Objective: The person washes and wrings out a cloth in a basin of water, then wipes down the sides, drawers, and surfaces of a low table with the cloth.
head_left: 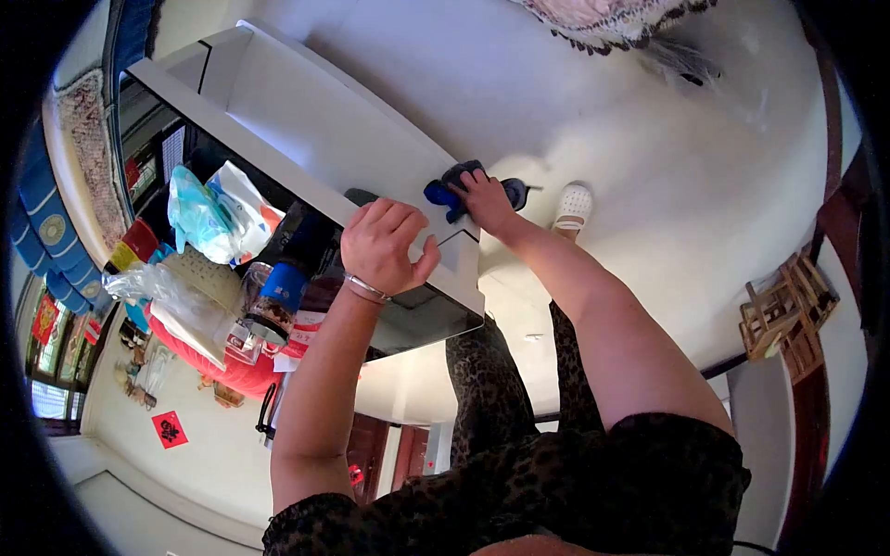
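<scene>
My left hand (385,246), with a silver bangle at its wrist, is over the table's white edge, fingers curled and thumb apart. A grey-green piece (360,196) pokes out beyond its fingers; what lies under the palm is hidden. To its right, my right hand (484,198) has its fingers bent around a dark blue bundle (448,192) at the end of the white compartment (324,120). Another dark piece (514,193) shows beside that hand.
The table's dark glossy top (422,322) holds blue-and-white packages (199,215), a blue-labelled jar (283,287) and plastic bags (181,296). A white clog (574,206) stands on the floor. Wooden racks (788,306) are at the right, a fringed cloth (612,23) at the top.
</scene>
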The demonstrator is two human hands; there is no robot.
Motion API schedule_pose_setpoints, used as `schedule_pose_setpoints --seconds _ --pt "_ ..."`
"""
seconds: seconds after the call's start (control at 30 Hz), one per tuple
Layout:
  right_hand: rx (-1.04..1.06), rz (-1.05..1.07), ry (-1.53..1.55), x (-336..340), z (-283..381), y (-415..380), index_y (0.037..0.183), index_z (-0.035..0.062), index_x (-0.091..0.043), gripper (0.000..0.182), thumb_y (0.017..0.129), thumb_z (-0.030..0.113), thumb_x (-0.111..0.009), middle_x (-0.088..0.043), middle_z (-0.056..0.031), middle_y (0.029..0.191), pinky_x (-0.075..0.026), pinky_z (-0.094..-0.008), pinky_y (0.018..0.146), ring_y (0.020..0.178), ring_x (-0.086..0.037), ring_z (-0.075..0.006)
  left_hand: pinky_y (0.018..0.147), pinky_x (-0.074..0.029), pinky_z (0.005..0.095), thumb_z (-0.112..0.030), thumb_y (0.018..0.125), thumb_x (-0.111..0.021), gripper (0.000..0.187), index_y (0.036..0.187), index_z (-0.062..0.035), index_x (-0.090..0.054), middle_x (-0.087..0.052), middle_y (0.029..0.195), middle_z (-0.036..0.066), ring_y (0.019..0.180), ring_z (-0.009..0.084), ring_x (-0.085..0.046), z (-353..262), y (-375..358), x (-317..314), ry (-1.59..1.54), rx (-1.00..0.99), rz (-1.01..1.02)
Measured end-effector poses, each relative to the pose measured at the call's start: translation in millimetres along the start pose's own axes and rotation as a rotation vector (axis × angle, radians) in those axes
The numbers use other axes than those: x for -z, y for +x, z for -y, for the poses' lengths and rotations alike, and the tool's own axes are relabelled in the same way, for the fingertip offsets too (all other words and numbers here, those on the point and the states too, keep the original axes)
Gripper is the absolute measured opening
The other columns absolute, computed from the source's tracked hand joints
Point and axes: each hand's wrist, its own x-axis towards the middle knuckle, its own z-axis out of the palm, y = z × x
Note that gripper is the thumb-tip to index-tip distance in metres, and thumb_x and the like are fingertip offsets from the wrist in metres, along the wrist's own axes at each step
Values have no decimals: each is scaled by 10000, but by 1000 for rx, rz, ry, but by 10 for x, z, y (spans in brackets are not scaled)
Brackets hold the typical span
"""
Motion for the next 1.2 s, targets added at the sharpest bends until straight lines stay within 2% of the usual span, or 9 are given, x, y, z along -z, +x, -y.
schedule_pose_setpoints --seconds 0.23,0.27,0.33,0.4,0.43,0.5,0.6,0.87,1.2 --pt "87 -40 -287 446 -11 1207 1292 239 -527 478 819 177 -552 -500 -57 1220 -475 -339 753 1117 -453 -263 655 -484 340 -187 613 -665 144 721 -117 -601 -609 775 14 748 210 -592 23 -63 -20 -36 29 -14" --pt "22 -58 -356 539 33 1427 1264 226 -550 466 804 154 -564 -513 -65 1223 -481 -344 736 1102 -481 -264 644 -484 342 -183 607 -666 146 726 -125 -606 -616 773 9 741 211 -594 42 -56 -22 -46 28 -27" --pt "-524 472 -139 650 -109 1910 1246 209 -563 453 799 138 -564 -523 -82 1222 -484 -360 732 1088 -510 -263 652 -486 344 -193 612 -668 148 726 -123 -606 -616 778 12 749 209 -593 65 -46 -43 -58 31 -48" --pt "-294 398 -94 243 -519 1635 1252 192 -560 452 804 130 -557 -524 -97 1233 -490 -382 725 1083 -528 -269 662 -487 348 -203 616 -671 152 728 -120 -607 -615 782 16 758 208 -593 58 -116 -10 -79 26 -33" --pt "-63 -147 -316 255 -478 997 1287 205 -533 483 811 121 -550 -517 -97 1209 -499 -397 716 1061 -520 -278 668 -488 351 -208 618 -672 156 729 -118 -609 -614 784 19 763 208 -594 75 -105 -16 -86 23 -44" --pt "-212 43 -199 520 -319 620 1347 232 -477 545 819 112 -543 -507 -103 1086 -467 -422 794 1038 -496 -299 696 -487 357 -226 625 -673 173 738 -109 -614 -607 792 28 783 209 -593 72 -89 12 -95 20 -19" --pt "-35 82 -152 662 -26 380 1354 240 -471 563 807 123 -535 -497 -108 1085 -470 -407 760 1018 -488 -288 705 -482 354 -236 633 -667 184 745 -100 -615 -597 789 32 789 213 -587 96 -111 7 -130 24 -29" --pt "88 -78 -429 491 235 1543 1327 273 -498 497 837 193 -535 -506 -76 1097 -451 -364 752 1025 -481 -264 743 -468 354 -254 665 -655 199 744 -78 -605 -556 762 47 785 222 -555 129 -154 -18 -166 6 -28" --pt "63 55 -415 628 213 1743 1359 322 -464 531 852 190 -551 -513 -62 1047 -430 -371 710 967 -495 -253 776 -460 343 -262 687 -640 182 719 -87 -605 -553 753 42 808 209 -553 135 -145 -6 -190 44 38"
